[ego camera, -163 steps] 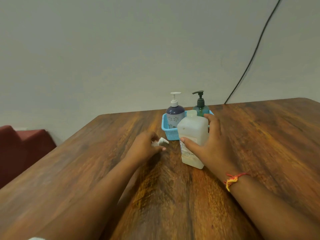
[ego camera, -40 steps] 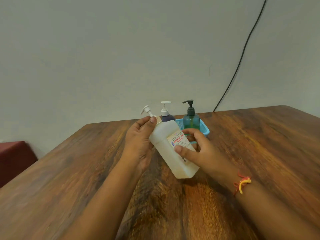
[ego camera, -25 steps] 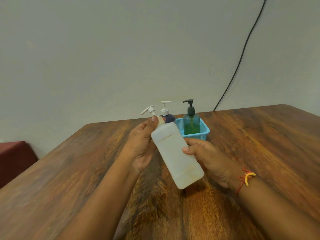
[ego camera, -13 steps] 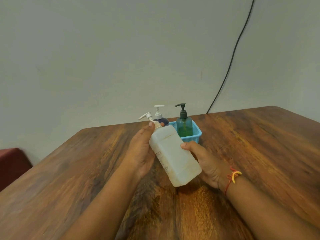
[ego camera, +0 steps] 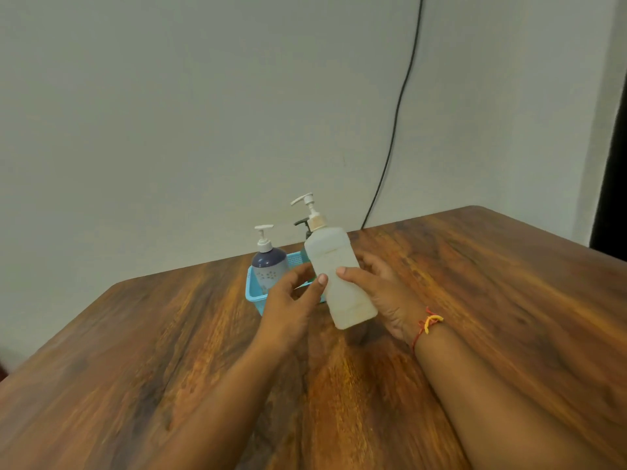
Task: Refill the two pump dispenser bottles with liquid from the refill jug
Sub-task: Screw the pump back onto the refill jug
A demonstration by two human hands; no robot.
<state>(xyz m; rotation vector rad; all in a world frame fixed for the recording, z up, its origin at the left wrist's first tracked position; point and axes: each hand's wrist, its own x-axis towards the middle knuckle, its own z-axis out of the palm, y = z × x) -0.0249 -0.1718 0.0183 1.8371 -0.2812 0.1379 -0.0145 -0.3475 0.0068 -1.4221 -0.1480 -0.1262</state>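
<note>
The white refill jug (ego camera: 337,276) is lifted off the table, tilted a little left, with a white pump head (ego camera: 307,205) on its neck. My right hand (ego camera: 380,293) grips its lower body from the right. My left hand (ego camera: 293,305) is beside it, fingers loosely spread, thumb tip touching the jug's side. A purple pump bottle (ego camera: 269,264) with a white pump stands in a blue basket (ego camera: 252,291) behind my left hand. The green pump bottle is mostly hidden behind the jug; only its dark pump (ego camera: 303,224) shows.
The wooden table (ego camera: 475,300) runs to a far edge against a pale wall. A black cable (ego camera: 397,123) hangs down the wall to the table's back edge. A dark vertical edge (ego camera: 614,164) stands at the far right.
The jug has swung more upright and shifted right, in front of the green bottle. My left hand has come off the pump neck and dropped to the jug's side.
</note>
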